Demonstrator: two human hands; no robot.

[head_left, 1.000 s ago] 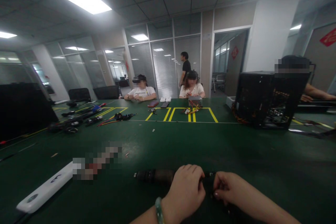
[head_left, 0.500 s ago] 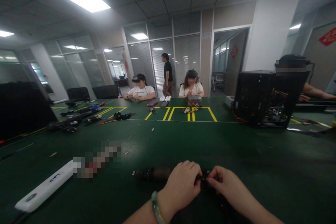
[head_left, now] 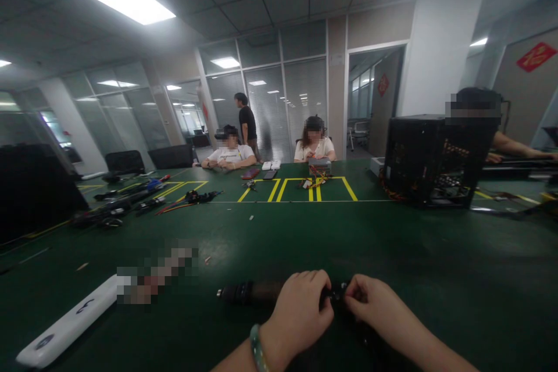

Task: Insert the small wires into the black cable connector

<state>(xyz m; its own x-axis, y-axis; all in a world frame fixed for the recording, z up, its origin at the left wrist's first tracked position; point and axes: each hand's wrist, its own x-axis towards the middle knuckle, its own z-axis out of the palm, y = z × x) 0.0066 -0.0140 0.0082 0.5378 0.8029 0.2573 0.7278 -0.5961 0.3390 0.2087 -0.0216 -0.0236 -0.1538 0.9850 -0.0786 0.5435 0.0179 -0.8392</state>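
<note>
A dark, cylindrical electric screwdriver (head_left: 265, 292) lies across the green table in front of me, its metal tip pointing left. My left hand (head_left: 303, 308) is closed around its rear end, with a green bangle on the wrist. Just to the right, my right hand (head_left: 370, 299) pinches at a small dark connector (head_left: 337, 290) behind the screwdriver. The fingertips of both hands are close together. What lies inside the right pinch is mostly hidden, and a dark cord seems to run below that hand.
A white power strip (head_left: 76, 319) lies at the left. Cables and dark parts (head_left: 117, 203) are heaped at the far left. An open black computer case (head_left: 429, 163) stands at the right. Two people sit across the table (head_left: 279, 232), one stands behind, another is at the right.
The view has shifted slightly. The standing person has moved left behind the seated one. Both my hands stay at the screwdriver's rear end, with slightly more of the connector showing between them.
</note>
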